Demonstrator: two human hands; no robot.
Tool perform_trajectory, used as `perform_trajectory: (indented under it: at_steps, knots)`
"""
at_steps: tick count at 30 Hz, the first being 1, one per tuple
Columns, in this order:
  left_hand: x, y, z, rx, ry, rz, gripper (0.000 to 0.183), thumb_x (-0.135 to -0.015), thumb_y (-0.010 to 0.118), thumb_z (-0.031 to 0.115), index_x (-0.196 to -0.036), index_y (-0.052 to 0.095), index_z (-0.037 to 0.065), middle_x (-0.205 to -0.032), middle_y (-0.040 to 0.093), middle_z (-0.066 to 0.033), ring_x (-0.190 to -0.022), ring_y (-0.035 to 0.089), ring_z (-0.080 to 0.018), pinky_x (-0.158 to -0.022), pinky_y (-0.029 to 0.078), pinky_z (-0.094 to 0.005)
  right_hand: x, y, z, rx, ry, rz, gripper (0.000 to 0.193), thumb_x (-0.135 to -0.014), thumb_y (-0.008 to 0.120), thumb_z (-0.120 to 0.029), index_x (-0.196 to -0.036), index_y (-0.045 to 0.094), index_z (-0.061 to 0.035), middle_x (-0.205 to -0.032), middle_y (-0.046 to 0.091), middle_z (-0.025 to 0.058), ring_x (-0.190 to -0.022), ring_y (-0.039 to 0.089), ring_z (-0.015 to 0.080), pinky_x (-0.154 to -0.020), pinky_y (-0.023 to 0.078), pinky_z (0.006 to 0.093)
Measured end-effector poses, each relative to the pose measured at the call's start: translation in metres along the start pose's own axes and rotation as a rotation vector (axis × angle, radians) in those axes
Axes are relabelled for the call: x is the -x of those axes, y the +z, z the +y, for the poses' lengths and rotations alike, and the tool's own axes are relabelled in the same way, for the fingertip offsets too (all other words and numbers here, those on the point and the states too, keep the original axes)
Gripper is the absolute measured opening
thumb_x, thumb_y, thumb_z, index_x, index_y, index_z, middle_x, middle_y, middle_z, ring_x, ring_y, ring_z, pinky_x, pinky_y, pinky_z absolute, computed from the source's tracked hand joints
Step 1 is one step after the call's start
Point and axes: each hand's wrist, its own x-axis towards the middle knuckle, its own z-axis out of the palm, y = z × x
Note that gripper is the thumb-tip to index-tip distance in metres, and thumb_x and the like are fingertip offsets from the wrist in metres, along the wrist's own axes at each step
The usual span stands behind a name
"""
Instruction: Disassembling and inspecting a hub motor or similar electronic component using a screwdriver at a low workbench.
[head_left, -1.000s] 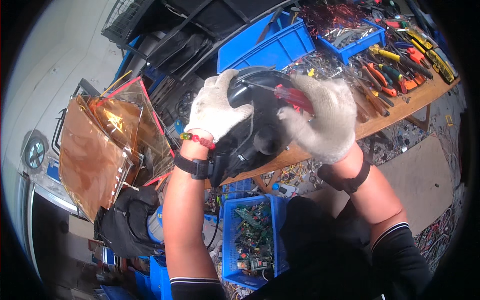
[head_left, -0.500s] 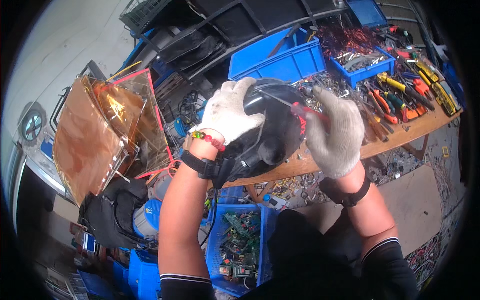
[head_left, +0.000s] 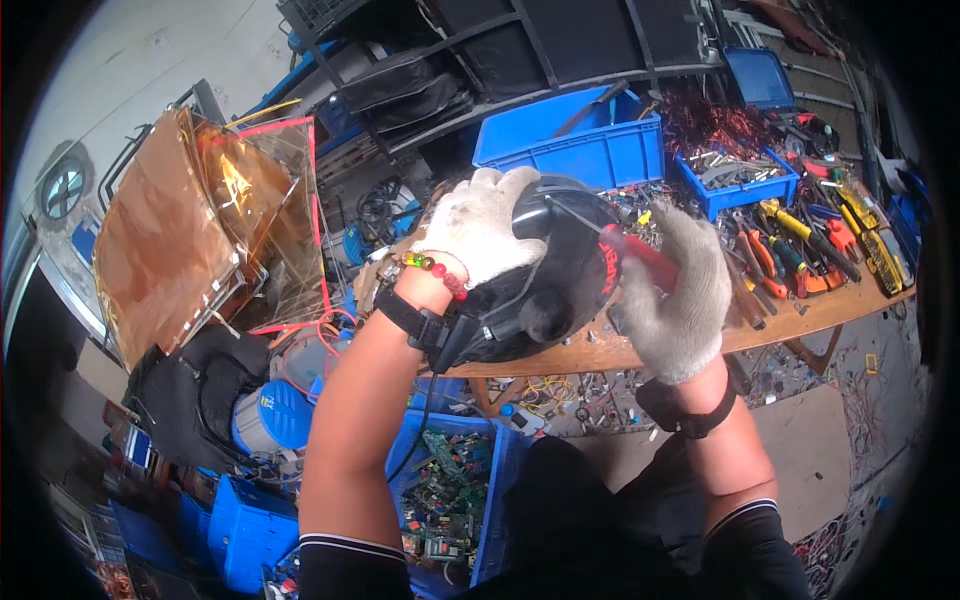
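Note:
A black, rounded plastic housing [head_left: 560, 255] with red lettering on its side lies on the near part of the wooden workbench. My gloved left hand [head_left: 480, 225] grips its left side, fingers reaching over the far edge and thumb across the top. In my gloved right hand [head_left: 675, 295] is a screwdriver [head_left: 648, 262] with a red handle, held between thumb and fingers at the housing's right. Its metal shaft points left over the housing's top; whether the tip touches a screw cannot be made out. The handle is somewhat blurred.
Behind the housing stands a large blue crate [head_left: 570, 150]. A smaller blue tray [head_left: 745, 190] of metal scraps is right of it. Pliers and other hand tools [head_left: 800, 240] line the bench's right. Below, a blue basket [head_left: 490, 490] holds circuit boards. Amber sheets [head_left: 165, 240] lean at left.
The whole view has shifted, with the bench lower in the picture. My left hand keeps its place on the housing. The fingers of my right hand have turned around the screwdriver handle, showing more of it.

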Motion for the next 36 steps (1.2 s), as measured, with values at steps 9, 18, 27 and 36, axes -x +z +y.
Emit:
perform_trajectory:
  at_steps: [9,18,27,36]
  knots:
    - [0.002,-0.002,-0.001,0.006,-0.002,-0.005,0.081,-0.073,0.079,0.042,-0.147,0.056,0.016,-0.135,0.057,-0.0225,-0.128,0.059,-0.0417,-0.11,0.05,-0.0476,-0.007,-0.009,-0.005,0.09,0.152,-0.18,0.043,-0.082,0.082,-0.01,-0.123,0.071,-0.0025,-0.1,0.076,0.0135,-0.077,0.072,0.031,-0.075,0.056,0.0429]
    - [0.003,0.003,-0.008,-0.003,-0.011,0.0,0.083,-0.072,0.078,0.044,-0.147,0.056,0.017,-0.135,0.058,-0.0223,-0.128,0.059,-0.0418,-0.111,0.049,-0.0483,-0.004,-0.004,-0.001,0.026,-0.01,-0.087,0.048,-0.081,0.079,-0.005,-0.127,0.067,-0.0032,-0.107,0.071,0.0146,-0.096,0.068,0.0363,-0.089,0.053,0.0464]
    - [0.002,0.002,-0.007,-0.007,-0.008,-0.009,0.083,-0.072,0.079,0.044,-0.147,0.056,0.015,-0.138,0.057,-0.0226,-0.13,0.058,-0.0411,-0.113,0.048,-0.0483,-0.005,-0.005,-0.001,-0.114,0.144,-0.066,0.039,-0.085,0.078,-0.003,-0.123,0.069,-0.003,-0.111,0.074,0.0179,-0.097,0.072,0.0297,-0.083,0.057,0.0372]
    - [0.003,0.003,-0.006,0.009,-0.009,0.001,0.082,-0.074,0.077,0.045,-0.147,0.057,0.017,-0.139,0.057,-0.0229,-0.131,0.058,-0.0416,-0.113,0.047,-0.0492,-0.01,-0.01,0.003,-0.048,0.25,-0.136,0.041,-0.086,0.074,-0.002,-0.126,0.066,-0.0008,-0.109,0.071,0.0172,-0.092,0.07,0.0301,-0.082,0.057,0.0379]
